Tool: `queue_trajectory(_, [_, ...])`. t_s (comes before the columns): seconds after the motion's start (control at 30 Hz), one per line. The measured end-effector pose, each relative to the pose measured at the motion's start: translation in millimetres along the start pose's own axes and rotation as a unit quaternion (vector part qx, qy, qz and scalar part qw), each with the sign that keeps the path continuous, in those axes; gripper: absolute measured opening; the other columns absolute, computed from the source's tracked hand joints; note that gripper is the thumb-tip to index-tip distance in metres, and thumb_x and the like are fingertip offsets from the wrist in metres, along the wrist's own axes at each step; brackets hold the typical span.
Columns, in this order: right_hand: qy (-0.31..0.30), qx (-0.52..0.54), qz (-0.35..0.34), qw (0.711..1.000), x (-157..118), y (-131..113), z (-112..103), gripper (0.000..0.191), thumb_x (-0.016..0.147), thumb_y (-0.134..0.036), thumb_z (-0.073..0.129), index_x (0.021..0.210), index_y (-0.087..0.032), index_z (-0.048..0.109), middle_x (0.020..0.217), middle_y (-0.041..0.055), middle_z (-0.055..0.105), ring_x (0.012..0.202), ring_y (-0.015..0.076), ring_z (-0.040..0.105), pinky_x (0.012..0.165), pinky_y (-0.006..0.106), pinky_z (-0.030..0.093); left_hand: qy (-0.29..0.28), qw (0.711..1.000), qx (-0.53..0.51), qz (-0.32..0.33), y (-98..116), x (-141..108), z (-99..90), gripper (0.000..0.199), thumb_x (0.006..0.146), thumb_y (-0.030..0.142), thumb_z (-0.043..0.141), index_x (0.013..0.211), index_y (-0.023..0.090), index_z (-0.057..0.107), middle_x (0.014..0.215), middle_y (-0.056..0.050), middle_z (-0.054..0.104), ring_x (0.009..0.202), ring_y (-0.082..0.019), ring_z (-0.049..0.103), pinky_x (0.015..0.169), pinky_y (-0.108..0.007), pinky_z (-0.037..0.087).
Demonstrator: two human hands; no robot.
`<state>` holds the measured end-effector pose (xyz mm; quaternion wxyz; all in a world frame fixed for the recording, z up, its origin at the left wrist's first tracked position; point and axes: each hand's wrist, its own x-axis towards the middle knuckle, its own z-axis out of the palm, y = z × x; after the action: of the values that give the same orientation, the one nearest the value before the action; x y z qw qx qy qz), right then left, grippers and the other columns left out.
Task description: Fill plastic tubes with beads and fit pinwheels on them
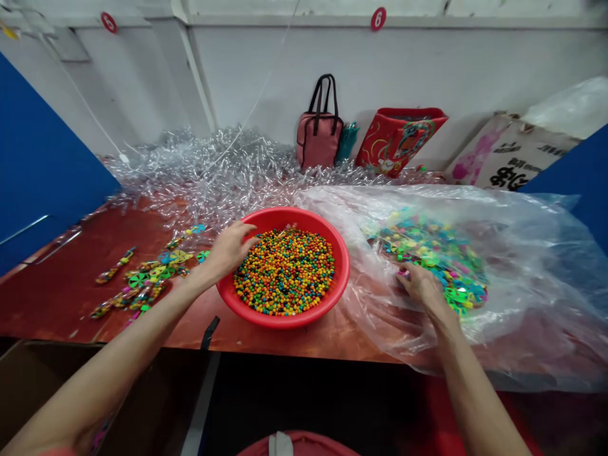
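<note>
A red basin [341,278] full of small multicoloured balls [285,272] stands at the middle of the table. My left hand [231,248] is over its left rim, fingers apart, with nothing in them. My right hand [420,283] is at the near left edge of a heap of colourful plastic pieces [458,269] in a clear plastic bag. Its thumb and fingers are pinched on a small pink piece [403,273]. Left of the basin lie several filled clear tubes with coloured fan-shaped tops [159,273].
Many clear empty tubes [228,164] spread along the back. Behind them stand a pink bag [319,140], a red paper bag [399,142] and a printed sack [508,152]. A black strip [209,332] hangs at the front edge. Blue panels flank the table.
</note>
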<state>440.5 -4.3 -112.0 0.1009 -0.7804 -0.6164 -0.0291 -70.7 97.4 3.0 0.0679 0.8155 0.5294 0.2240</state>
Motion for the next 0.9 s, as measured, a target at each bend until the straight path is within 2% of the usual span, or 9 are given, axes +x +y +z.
queue_trajectory(0.13, [0.011,0.127,-0.061,0.990,-8,13,3,0.038,0.088,-0.026,0.055,0.122,-0.018,0.070,0.076,0.0058,0.074,0.069,0.0240,0.068,0.067,0.033,0.047,-0.141,0.988,0.049,-0.037,31,65,53.8,0.029,0.097,0.032,0.065,0.118,0.015,0.076,0.120,-0.014,0.076,0.112,-0.027,0.070,0.096,-0.035,0.053])
queue_trajectory(0.23, [0.027,0.192,-0.070,0.978,-17,21,3,0.028,0.086,-0.030,0.055,0.106,-0.020,0.072,0.074,0.0059,0.073,0.066,0.0232,0.067,0.065,0.033,0.048,-0.178,0.981,0.071,-0.044,33,83,70.5,0.023,0.095,0.029,0.067,0.107,0.014,0.079,0.111,-0.015,0.078,0.106,-0.030,0.071,0.088,-0.035,0.055])
queue_trajectory(0.3, [0.047,0.209,-0.084,0.973,-24,25,5,0.022,0.088,-0.036,0.056,0.091,-0.022,0.072,0.084,0.0087,0.076,0.074,0.0243,0.069,0.069,0.035,0.050,-0.186,0.979,0.074,-0.030,29,81,71.1,0.021,0.093,0.027,0.067,0.106,0.016,0.079,0.108,-0.013,0.078,0.103,-0.029,0.072,0.087,-0.035,0.054])
queue_trajectory(0.37, [0.061,0.205,-0.100,0.972,-30,30,7,0.025,0.089,-0.040,0.055,0.086,-0.022,0.072,0.089,0.0099,0.076,0.079,0.0252,0.069,0.072,0.036,0.050,-0.197,0.977,0.079,-0.007,22,72,67.2,0.022,0.091,0.025,0.067,0.108,0.018,0.079,0.109,-0.011,0.076,0.103,-0.027,0.071,0.089,-0.034,0.053])
queue_trajectory(0.57, [0.060,0.132,-0.089,0.985,-41,44,16,0.034,0.092,-0.044,0.049,0.079,-0.022,0.071,0.083,0.0118,0.067,0.078,0.0275,0.063,0.070,0.039,0.048,-0.205,0.977,0.035,0.056,13,55,54.5,0.022,0.093,0.025,0.062,0.109,0.016,0.074,0.106,-0.010,0.075,0.099,-0.024,0.069,0.089,-0.034,0.052])
queue_trajectory(0.67, [0.053,0.090,-0.111,0.988,-49,44,10,0.036,0.095,-0.042,0.046,0.078,-0.022,0.071,0.085,0.0131,0.065,0.083,0.0295,0.061,0.076,0.041,0.048,-0.200,0.974,0.068,0.083,24,54,56.7,0.022,0.098,0.028,0.057,0.109,0.016,0.071,0.106,-0.011,0.073,0.097,-0.025,0.068,0.086,-0.034,0.052])
queue_trajectory(0.77, [0.061,0.071,-0.098,0.991,-56,36,0,0.039,0.099,-0.044,0.043,0.086,-0.022,0.073,0.092,0.0133,0.067,0.083,0.0294,0.063,0.073,0.041,0.048,-0.216,0.962,0.124,0.113,47,52,71.6,0.024,0.101,0.021,0.048,0.106,0.014,0.071,0.109,-0.016,0.068,0.090,-0.024,0.068,0.083,-0.037,0.054])
queue_trajectory(0.83, [0.064,0.092,-0.077,0.991,-58,26,-9,0.042,0.100,-0.048,0.043,0.091,-0.022,0.074,0.095,0.0124,0.068,0.077,0.0272,0.064,0.066,0.039,0.046,-0.226,0.961,0.099,0.122,65,54,86.5,0.027,0.099,0.013,0.045,0.107,0.012,0.070,0.111,-0.019,0.067,0.091,-0.026,0.069,0.085,-0.040,0.055])
queue_trajectory(0.9, [0.059,0.151,-0.071,0.984,-58,13,-19,0.043,0.099,-0.054,0.047,0.090,-0.022,0.074,0.092,0.0111,0.070,0.073,0.0250,0.065,0.064,0.037,0.047,-0.227,0.967,0.021,0.109,79,59,99.5,0.027,0.094,0.008,0.048,0.107,0.011,0.071,0.114,-0.020,0.068,0.099,-0.029,0.069,0.093,-0.043,0.055])
